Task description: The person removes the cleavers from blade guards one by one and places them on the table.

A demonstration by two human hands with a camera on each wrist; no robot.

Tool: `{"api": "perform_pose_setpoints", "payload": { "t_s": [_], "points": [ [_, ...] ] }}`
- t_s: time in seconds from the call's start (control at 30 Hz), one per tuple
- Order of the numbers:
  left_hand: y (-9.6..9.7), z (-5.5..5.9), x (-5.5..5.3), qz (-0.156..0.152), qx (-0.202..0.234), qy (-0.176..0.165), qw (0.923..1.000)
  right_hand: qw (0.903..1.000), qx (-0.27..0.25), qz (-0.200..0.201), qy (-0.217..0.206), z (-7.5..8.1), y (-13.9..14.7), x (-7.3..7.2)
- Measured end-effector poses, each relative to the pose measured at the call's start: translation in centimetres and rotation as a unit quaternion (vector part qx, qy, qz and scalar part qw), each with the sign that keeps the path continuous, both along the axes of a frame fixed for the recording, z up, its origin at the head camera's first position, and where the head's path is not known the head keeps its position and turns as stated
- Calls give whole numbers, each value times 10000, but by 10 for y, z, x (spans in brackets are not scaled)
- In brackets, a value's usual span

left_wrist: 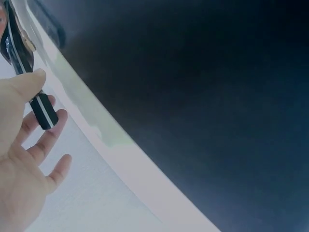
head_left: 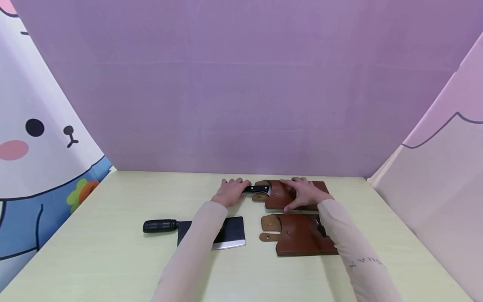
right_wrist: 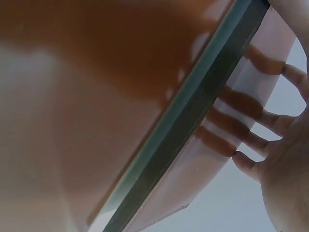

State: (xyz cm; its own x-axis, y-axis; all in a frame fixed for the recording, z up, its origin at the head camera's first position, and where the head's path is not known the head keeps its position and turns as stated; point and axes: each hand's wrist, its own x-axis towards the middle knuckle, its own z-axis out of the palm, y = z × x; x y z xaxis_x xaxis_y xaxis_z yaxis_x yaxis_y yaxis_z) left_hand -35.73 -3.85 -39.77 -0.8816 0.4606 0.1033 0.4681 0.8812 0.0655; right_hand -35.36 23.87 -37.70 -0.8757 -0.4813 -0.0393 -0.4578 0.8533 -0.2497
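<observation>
My left hand [head_left: 232, 193] pinches the end of a black riveted knife handle [head_left: 259, 189] between thumb and fingers. The left wrist view shows the handle's butt [left_wrist: 44, 111] poking out past the thumb. The knife's blade is hidden inside a brown leather sheath [head_left: 274, 202], whose tan strap lies unfastened beside the handle. Across this sheath spans my right hand [head_left: 307, 193], thumb at the near edge and fingertips at the far edge, gripping it. In the right wrist view those fingertips [right_wrist: 244, 162] touch the sheath's glossy rim.
A cleaver [head_left: 235, 230] with a dark blade and black handle lies beneath my left forearm. Nearer me, a second brown leather sheath [head_left: 298, 245] lies flat, partly covered by my right sleeve. A small black object [head_left: 320, 228] shows beside that sleeve. Behind the pale table [head_left: 94, 260] rises a purple backdrop.
</observation>
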Motion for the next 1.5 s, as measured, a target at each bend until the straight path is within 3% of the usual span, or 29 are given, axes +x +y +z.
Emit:
{"api": "perform_pose_setpoints", "payload": {
  "t_s": [0.33, 0.83, 1.5],
  "points": [
    [-4, -2, -3, -176, -77, 239, 9995, 9998, 10, 159, 117, 4, -4, 2],
    [-14, 2, -2, -697, -119, 615, 9956, 9997, -15, 220, 55, 9, -7, 6],
    [-18, 8, 2, -949, 139, 624, 9934, 9993, -14, 321, 210, 10, -2, 6]
  ]
}}
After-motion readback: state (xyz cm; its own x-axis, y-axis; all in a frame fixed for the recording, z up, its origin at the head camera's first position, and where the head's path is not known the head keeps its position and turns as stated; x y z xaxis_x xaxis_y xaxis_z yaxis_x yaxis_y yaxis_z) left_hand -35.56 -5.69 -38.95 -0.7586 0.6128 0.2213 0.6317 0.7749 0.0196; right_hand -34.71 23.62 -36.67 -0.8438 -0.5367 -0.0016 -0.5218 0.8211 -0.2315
